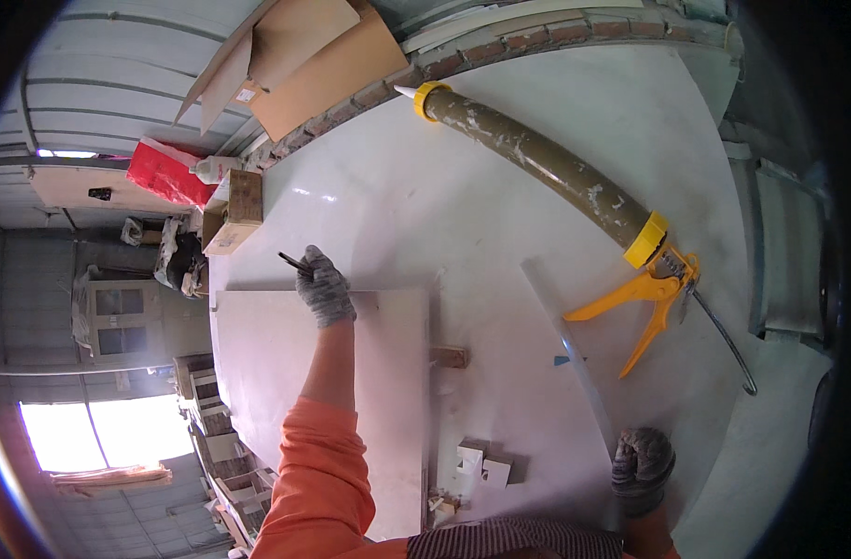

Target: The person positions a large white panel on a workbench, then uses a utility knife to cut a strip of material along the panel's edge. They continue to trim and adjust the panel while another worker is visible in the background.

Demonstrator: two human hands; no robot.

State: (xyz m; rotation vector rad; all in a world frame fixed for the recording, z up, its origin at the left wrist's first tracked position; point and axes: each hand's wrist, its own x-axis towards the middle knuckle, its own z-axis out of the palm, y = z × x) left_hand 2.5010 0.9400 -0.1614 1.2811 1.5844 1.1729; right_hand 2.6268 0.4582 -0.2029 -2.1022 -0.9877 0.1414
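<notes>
My left hand (327, 291), in a grey work glove, is closed around a slim dark pen-like tool (297, 265). It is at the far edge of a pale flat panel (351, 410) lying on a large white tabletop (370, 205). At the near right, my right hand (643, 466), also gloved, is curled closed at the near end of a long translucent strip (573, 356). The strip slants away across the tabletop, with a small blue piece (562, 360) beside it. How the fingers meet the strip is partly hidden.
A long caulking gun (547, 172) with yellow-orange handles lies at the right. Small white blocks (484, 463) are near me, and a wooden piece (450, 357) shows beside the panel. A cardboard box (233, 212), a red bag (169, 172) and cardboard sheets (314, 61) stand beyond.
</notes>
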